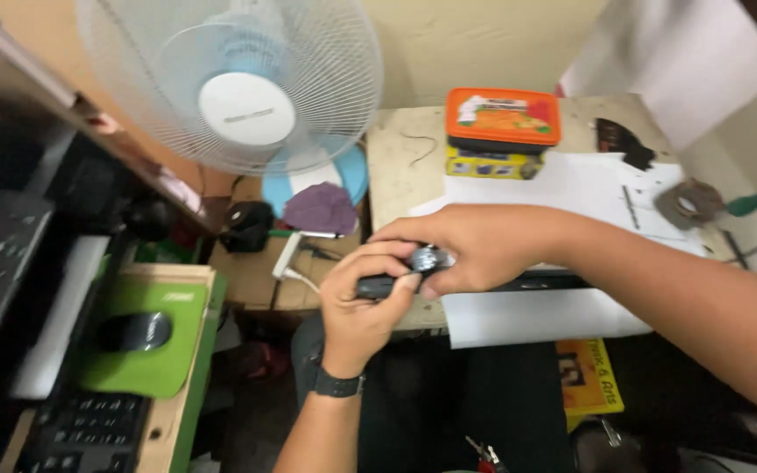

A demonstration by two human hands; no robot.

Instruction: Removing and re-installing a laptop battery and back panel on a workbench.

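Two hands, left hand (363, 302) and right hand (475, 245), grip small dark cylindrical part (413, 267).

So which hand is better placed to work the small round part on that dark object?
Probably the right hand: its fingertips already pinch the round part from above. The left hand is wrapped around the dark object, steadying it from below.

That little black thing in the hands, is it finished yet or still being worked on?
Still being worked on. Both hands hold the small dark object: the left hand grips it from below, the right hand pinches its rounded top. White paper is already spread on the table. It's too blurry to tell how much is left.
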